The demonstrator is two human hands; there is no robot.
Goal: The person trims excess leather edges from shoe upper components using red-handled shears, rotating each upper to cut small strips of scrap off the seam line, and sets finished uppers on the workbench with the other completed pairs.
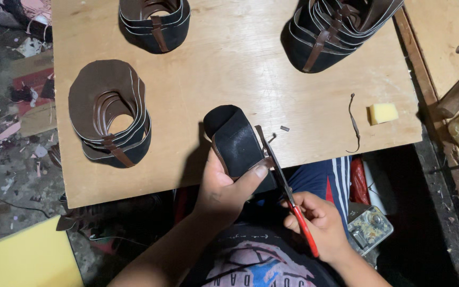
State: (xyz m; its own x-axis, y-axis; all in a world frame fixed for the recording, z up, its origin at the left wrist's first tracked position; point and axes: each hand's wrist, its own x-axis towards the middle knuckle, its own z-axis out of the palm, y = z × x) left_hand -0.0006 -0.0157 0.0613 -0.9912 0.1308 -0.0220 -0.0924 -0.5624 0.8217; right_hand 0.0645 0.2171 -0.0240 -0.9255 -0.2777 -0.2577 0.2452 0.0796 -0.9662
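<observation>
Fingers of left hand (224,188) grip black upper (236,141); right hand (317,220) clenches scissors (285,188) at its brown edge. Best trim close, upper steady over bench (229,69).

Stacks ring a desk (229,69).
One stack (110,114) lies left, two behind (155,21) (338,29), a sponge (382,112) and strip (354,125) right; at the near edge, the upper (235,139) sits left of the scissors (285,183).

desk: we see a pale plywood desk (229,90), evenly lit from above
floor: we see dark floor (6,149) at left, littered with scraps
right: a second wooden board (447,48)
</observation>
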